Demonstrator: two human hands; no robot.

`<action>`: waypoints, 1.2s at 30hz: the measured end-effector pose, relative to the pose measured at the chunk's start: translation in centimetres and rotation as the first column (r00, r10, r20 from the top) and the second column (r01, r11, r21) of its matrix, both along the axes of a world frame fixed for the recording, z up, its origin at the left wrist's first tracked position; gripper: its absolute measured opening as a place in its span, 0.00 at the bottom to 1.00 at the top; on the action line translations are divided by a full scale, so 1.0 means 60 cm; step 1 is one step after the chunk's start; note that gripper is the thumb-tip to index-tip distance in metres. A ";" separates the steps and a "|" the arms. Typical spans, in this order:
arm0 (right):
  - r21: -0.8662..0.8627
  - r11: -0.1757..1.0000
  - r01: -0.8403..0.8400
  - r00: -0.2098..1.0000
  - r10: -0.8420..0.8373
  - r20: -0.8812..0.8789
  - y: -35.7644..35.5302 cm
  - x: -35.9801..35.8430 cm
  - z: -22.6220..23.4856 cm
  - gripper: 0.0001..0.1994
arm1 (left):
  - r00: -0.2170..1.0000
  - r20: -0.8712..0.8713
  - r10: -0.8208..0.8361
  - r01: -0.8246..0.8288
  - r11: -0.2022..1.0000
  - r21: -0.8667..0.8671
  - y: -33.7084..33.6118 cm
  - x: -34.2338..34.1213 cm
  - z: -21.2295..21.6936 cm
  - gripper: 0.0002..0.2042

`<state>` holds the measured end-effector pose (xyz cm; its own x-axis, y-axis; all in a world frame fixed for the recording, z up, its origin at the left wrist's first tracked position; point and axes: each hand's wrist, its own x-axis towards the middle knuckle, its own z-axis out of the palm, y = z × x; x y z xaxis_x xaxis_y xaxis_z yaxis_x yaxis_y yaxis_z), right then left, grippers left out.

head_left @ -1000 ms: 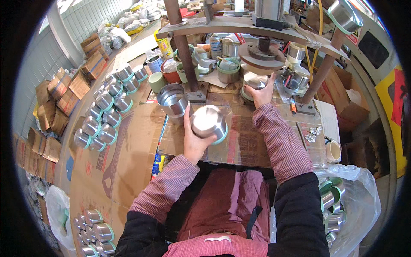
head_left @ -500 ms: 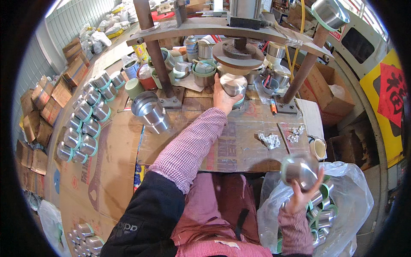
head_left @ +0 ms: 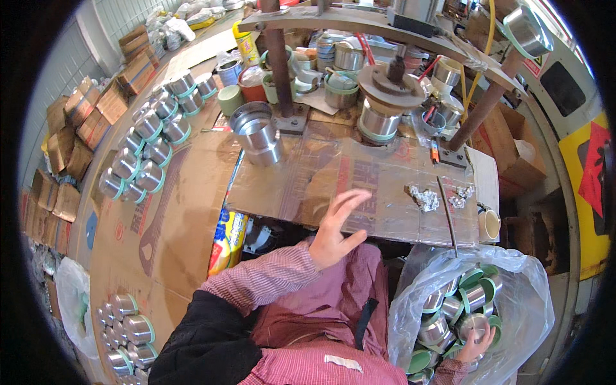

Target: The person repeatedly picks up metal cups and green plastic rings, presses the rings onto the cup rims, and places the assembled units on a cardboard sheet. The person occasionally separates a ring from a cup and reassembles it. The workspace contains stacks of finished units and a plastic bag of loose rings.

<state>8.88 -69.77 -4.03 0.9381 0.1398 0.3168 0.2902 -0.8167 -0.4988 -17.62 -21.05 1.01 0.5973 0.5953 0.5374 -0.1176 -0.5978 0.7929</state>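
Observation:
My left hand (head_left: 337,232) is raised over my lap at the table's front edge, fingers apart and holding nothing. Down in a clear plastic bag (head_left: 405,301) at the right, my right hand (head_left: 473,346) has its fingers on a steel cup (head_left: 473,325), among several other steel cups with pale green rims. Under the round plate (head_left: 390,86) of the press stands another steel cup (head_left: 378,122), green rim downward, and the plate sits right down over it. To its left, a taller steel vessel (head_left: 262,142) leans on the cardboard-covered table.
Rows of steel cups (head_left: 149,125) fill the table's left side, with more cups (head_left: 138,328) at the near left. Press posts (head_left: 277,64) rise at the back. Crumpled foil (head_left: 425,199), a thin rod (head_left: 447,215) and a cream cup (head_left: 489,224) lie at the right.
My left hand has let go of the cup under the press and drawn back toward me. My right hand has lowered a steel cup into the bag. The view has shifted.

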 end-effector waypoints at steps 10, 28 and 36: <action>0.464 0.672 -0.578 0.794 0.595 0.128 0.277 -0.020 0.043 0.14 | 0.970 -0.018 0.244 -0.240 0.932 -0.270 -0.108 -0.307 -0.045 0.12; 0.518 0.191 -0.834 0.255 0.965 0.055 0.569 -0.220 0.098 0.21 | -0.664 -0.651 0.367 -0.709 -0.586 0.393 -0.198 -1.382 -0.015 0.36; 0.539 0.242 -0.807 0.262 0.964 -0.040 0.568 -0.225 0.066 0.21 | -0.354 -0.843 0.404 -0.934 -0.195 0.299 -0.225 -1.420 -0.042 0.39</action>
